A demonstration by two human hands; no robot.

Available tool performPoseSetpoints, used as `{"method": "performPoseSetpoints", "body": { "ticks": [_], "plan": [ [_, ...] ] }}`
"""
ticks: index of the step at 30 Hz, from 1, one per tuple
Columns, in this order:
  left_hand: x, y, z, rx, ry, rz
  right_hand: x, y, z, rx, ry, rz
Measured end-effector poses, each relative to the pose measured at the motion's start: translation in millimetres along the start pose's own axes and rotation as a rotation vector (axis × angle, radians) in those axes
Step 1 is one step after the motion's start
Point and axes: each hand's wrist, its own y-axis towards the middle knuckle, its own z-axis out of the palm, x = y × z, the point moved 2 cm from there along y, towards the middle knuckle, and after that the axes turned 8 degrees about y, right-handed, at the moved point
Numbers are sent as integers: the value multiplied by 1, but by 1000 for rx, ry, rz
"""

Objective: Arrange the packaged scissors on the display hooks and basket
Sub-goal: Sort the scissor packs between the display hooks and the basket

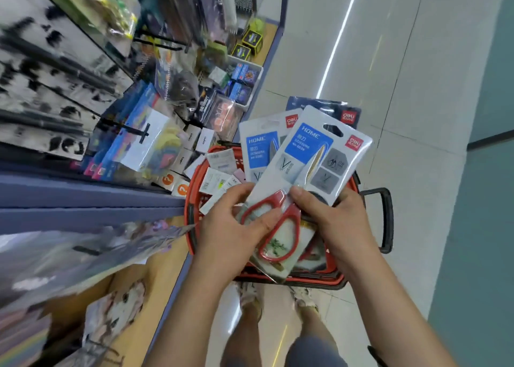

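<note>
Both my hands hold a fanned stack of packaged scissors over a red shopping basket [192,199]. The front pack [308,160] is white card with a blue HOME label and red-handled scissors. A second pack [258,149] and a dark blue third pack [322,106] show behind it. My left hand [236,227] grips the stack from the left, thumb across a red handle. My right hand [328,216] pinches the front pack near the scissor pivot. Black display hooks [130,128] jut from the shelf at left.
The basket also holds small white packets [219,171] and has a black handle [385,219] at right. A blue-edged shelf [83,197] with hanging stationery packs and boxed goods fills the left. Grey tiled floor lies to the right; my feet stand below the basket.
</note>
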Motion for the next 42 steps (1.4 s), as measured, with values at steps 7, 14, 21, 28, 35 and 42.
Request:
{"method": "performPoseSetpoints", "body": {
  "ticks": [7, 14, 21, 28, 35, 42],
  "plan": [
    [-40, -73, -18, -210, -252, -79, 60, -49, 14, 276, -74, 3],
    [-50, -186, -38, -484, -460, -105, 105, -124, 35, 607, -211, -8],
    [-15, -301, -56, -848, -698, -148, 104, -222, 82, 933, -315, 22],
    [55, -435, -55, -1308, -947, -181, 55, -341, 125, 1314, -492, 65],
    [142, -574, -24, -1559, -1050, -231, -20, -466, 140, 1574, -658, -24],
    [207, -681, -12, -1652, -1163, -262, -76, -561, 155, 1730, -745, -227]
  ]
}}
